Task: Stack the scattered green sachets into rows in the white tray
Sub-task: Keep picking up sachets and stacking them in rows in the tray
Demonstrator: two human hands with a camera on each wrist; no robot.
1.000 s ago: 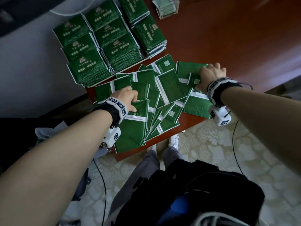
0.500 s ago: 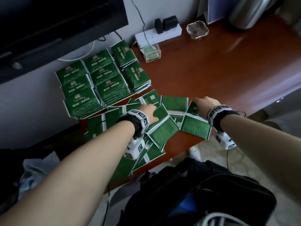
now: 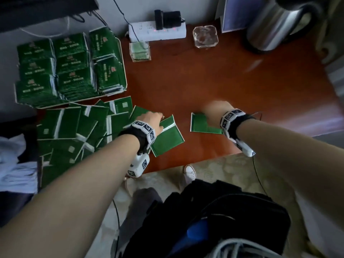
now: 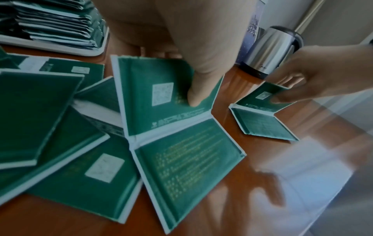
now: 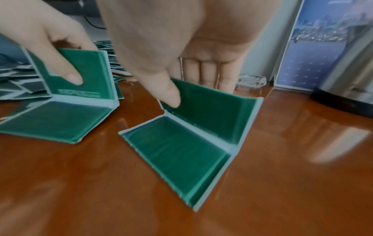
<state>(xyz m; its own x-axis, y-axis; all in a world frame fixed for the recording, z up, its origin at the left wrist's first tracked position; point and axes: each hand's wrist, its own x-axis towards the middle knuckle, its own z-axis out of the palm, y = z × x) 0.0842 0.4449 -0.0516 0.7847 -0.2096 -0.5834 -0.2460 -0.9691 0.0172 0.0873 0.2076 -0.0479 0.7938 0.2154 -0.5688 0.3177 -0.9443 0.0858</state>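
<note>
Green sachets with white edges lie scattered in a pile [image 3: 74, 131] at the table's left front. The white tray [image 3: 124, 71] behind them holds rows of stacked sachets. My left hand [image 3: 158, 118] pinches the raised half of a joined sachet pair [image 3: 167, 138], thumb [image 4: 193, 95] on its printed face; the other half lies flat. My right hand [image 3: 208, 112] pinches the lifted half of a second pair [image 3: 200, 124] on bare wood to the right, thumb [image 5: 170, 95] inside the fold. The two pairs lie apart.
A power strip [image 3: 158, 31], a glass ashtray [image 3: 204, 37], a small clear box [image 3: 140, 52] and a steel kettle [image 3: 275, 25] stand along the back. The table's front edge runs just below my wrists. A black bag [image 3: 214, 220] sits on my lap.
Both hands have drawn a sachet pair rightward out of the pile onto bare wood and lifted one half of it. The head view has tilted up, showing the table's back.
</note>
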